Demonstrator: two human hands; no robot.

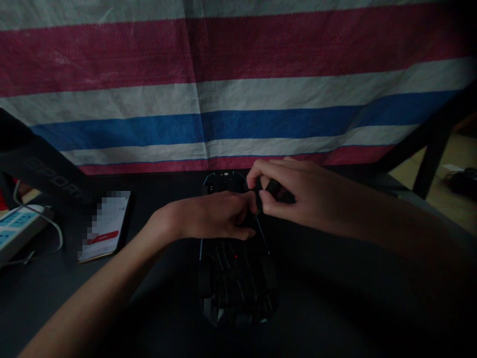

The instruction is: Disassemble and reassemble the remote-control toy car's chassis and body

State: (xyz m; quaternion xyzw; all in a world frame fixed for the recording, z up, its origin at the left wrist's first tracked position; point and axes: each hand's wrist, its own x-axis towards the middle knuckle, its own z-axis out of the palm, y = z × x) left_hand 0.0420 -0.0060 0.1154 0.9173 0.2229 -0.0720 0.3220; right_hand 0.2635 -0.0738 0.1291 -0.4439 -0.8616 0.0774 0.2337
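Screwdriver [276, 190], stubby black handle and thin steel shaft, is pinched between thumb and fingertips of the person's right hand [298, 194], the shaft slanting down towards a black model car [236, 283]. The car sits at the middle of the dark, matte surface [335, 298], just in front of the person. Its glossy shell is ribbed with slats, a fine blue line traces its edges, and one small red dot shows on its top. In this dim light it may be a toy or radio-controlled body; the finer parts cannot be made out.

The left hand [216, 216] lies palm down across the far half of the shell with its fingers curled together, their tips right beside the shaft. Whether they grip anything is too dark to tell.

To the left, well apart from the car, a flat phone [106, 226] rests on the surface. Farther left is a white plastic power strip [17, 231], with a pale cable [55, 233] looping beside it. Behind everything hangs a coarse woven tarp [238, 74] in broad red, white and blue stripes, creased down its middle. A black angled frame [432, 144] stands at the right edge.
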